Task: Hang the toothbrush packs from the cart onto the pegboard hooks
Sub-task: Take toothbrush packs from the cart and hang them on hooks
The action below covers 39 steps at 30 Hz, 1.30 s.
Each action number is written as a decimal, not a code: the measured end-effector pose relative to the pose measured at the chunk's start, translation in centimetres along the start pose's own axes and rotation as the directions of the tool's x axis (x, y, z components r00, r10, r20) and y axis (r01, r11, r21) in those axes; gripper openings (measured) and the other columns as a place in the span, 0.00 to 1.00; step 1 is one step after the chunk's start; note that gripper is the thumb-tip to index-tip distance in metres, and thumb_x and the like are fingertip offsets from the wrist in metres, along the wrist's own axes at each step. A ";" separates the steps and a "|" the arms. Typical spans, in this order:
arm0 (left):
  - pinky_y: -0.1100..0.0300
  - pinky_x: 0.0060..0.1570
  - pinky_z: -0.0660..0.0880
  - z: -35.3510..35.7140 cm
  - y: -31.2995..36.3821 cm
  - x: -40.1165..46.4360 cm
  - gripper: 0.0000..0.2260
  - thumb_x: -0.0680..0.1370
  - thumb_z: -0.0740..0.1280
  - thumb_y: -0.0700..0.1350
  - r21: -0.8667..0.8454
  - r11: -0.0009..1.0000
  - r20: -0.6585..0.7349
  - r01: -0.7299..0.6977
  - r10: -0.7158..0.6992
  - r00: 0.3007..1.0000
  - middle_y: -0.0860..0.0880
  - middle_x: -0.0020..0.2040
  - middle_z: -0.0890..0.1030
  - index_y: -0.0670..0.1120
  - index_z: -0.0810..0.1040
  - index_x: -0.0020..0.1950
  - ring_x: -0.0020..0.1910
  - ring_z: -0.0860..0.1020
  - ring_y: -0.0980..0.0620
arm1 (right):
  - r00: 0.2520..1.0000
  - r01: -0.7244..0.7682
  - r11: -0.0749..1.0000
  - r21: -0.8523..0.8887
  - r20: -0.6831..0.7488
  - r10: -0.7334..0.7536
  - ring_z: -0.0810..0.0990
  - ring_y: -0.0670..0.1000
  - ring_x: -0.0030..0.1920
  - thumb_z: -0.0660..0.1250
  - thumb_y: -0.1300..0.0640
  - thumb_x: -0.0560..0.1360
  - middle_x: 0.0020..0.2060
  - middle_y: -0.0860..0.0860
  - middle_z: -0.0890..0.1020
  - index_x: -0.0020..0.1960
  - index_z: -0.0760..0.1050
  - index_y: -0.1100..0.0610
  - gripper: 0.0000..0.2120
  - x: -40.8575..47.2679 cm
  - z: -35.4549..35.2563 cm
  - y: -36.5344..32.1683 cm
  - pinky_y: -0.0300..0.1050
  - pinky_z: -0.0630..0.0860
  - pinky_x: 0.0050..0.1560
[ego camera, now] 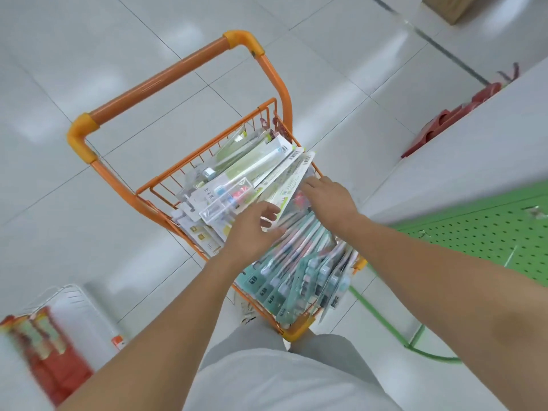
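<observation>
An orange wire cart [189, 167] stands in front of me, its basket full of toothbrush packs. White and green packs [252, 167] lie at the far end, teal packs [299, 280] at the near end. My left hand [252, 229] reaches into the middle of the basket, fingers curled at the edge of a white pack [284, 188]. My right hand [329, 197] lies on the same stack of packs, fingers bent over its right side. The green pegboard [486, 232] is at the right, with a few metal hooks [533, 210] on it.
A white shelf top [474, 137] runs along the right, with red items [450, 120] beyond it. A white wire rack [68, 304] with red and green boxes [44, 345] stands at the lower left. The floor is white tile [89, 69]. A cardboard box [450, 7] sits at the top right.
</observation>
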<state>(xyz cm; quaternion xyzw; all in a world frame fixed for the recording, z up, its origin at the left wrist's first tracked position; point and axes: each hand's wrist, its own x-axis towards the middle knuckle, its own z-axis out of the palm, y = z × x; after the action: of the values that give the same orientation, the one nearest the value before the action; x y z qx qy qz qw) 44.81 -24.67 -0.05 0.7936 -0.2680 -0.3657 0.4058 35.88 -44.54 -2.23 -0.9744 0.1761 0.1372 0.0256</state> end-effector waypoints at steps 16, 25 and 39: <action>0.64 0.38 0.74 0.2 6.8 2.2 0.10 0.75 0.74 0.52 -0.147 0.989 0.037 0.035 -0.030 0.999 0.50 0.46 0.84 0.50 0.79 0.51 0.40 0.82 0.58 | 0.818 -0.447 0.321 0.835 0.236 0.525 0.77 0.51 0.58 0.75 0.46 0.73 0.62 0.52 0.77 0.71 0.71 0.55 0.31 -3.7 -4.1 6.0 0.47 0.74 0.60; 0.68 0.37 0.72 -0.2 3.7 -1.2 0.11 0.77 0.72 0.50 -0.182 0.960 0.105 0.211 -0.195 0.975 0.51 0.51 0.83 0.50 0.77 0.58 0.43 0.82 0.60 | 0.847 -0.445 0.522 0.728 0.152 0.510 0.77 0.59 0.56 0.79 0.53 0.70 0.56 0.58 0.77 0.62 0.68 0.60 0.28 -1.7 3.0 6.7 0.51 0.73 0.53; 0.63 0.42 0.77 -0.8 7.3 0.3 0.13 0.75 0.74 0.45 -0.339 0.941 0.028 0.001 0.009 1.000 0.51 0.49 0.84 0.51 0.77 0.57 0.45 0.83 0.56 | 0.701 -0.150 0.186 0.971 -0.028 0.713 0.82 0.51 0.35 0.75 0.45 0.68 0.34 0.46 0.81 0.42 0.83 0.51 0.10 -10.1 -10.6 2.9 0.54 0.84 0.46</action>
<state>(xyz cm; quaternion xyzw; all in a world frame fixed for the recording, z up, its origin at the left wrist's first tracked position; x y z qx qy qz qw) 44.64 -28.34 6.28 0.7059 -0.2089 -0.4171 0.5330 28.49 -44.88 10.74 -0.6776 0.5006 -0.2345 0.4851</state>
